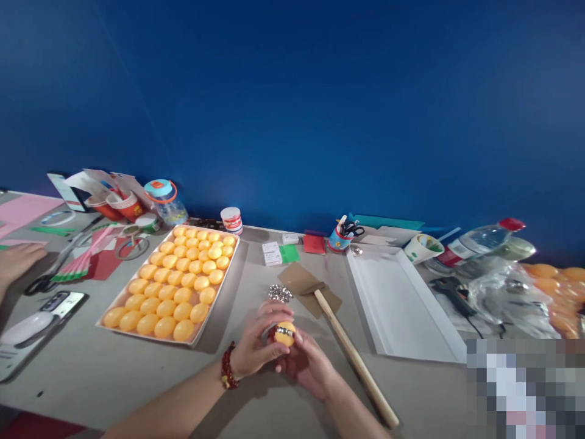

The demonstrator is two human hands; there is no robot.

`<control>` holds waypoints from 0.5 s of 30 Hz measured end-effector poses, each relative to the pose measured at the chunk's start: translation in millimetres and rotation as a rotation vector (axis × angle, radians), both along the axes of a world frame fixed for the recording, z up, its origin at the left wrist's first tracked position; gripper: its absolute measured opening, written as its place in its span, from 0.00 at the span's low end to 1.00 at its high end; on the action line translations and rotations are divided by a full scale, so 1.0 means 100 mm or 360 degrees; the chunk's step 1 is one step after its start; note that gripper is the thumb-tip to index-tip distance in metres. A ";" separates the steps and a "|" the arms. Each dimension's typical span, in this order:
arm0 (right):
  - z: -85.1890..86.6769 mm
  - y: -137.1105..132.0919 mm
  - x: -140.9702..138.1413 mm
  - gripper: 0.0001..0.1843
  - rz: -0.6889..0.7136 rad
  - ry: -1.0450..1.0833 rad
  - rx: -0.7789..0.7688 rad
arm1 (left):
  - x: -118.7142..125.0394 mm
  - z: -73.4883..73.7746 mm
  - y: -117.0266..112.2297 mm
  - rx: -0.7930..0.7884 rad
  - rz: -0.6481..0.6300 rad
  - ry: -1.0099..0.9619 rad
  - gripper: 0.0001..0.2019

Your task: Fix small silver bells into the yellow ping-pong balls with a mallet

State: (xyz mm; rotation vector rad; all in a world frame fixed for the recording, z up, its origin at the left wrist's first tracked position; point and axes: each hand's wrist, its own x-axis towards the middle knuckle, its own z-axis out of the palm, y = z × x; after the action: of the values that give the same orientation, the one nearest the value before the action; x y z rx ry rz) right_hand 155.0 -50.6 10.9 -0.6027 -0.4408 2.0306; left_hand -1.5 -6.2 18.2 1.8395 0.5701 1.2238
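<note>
Between my two hands is an orange ping-pong ball (285, 339) with a row of shiny silver pieces across its front. My left hand (256, 341), with a dark red bead bracelet (228, 366) at the wrist, curls its fingers and thumb round the ball's left side. On the other side my right hand (313, 363) closes its fingertips on the ball; some of them are hidden beneath it. A small pile of silver bell-like pieces (280, 293) lies just beyond my hands. To their right rests a hammer with a wooden handle (354, 356), its head on brown sandpaper-like sheets (297, 279).
A box (195, 343) filled with rows of orange balls stands left. At right are a white tray (406, 299), a black glue gun (450, 292) and a plastic bottle (479, 241). Another person's hand (21, 262) rests at far left, near a phone (59, 305).
</note>
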 end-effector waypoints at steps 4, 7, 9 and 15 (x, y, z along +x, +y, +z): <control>-0.02 0.00 0.00 0.19 -0.0005 0.0075 -0.0027 | 0.01 0.00 0.00 -0.0021 -0.0006 0.0029 0.19; -0.04 0.01 0.00 0.18 0.0019 0.0115 -0.0056 | 0.01 0.00 0.00 -0.0037 0.0006 0.0028 0.19; -0.06 0.01 -0.01 0.19 0.0042 0.0120 -0.0068 | 0.01 0.01 0.00 -0.0046 0.0016 0.0011 0.19; -0.09 -0.01 -0.03 0.19 0.0000 0.0043 -0.0030 | 0.03 0.01 -0.03 -0.0079 0.0000 -0.0002 0.20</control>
State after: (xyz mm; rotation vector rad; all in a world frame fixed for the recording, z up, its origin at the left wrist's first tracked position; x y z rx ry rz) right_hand 152.3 -51.7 2.3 -0.5861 -0.4057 2.0427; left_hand 1.4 -9.0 19.5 1.7973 0.5944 1.2002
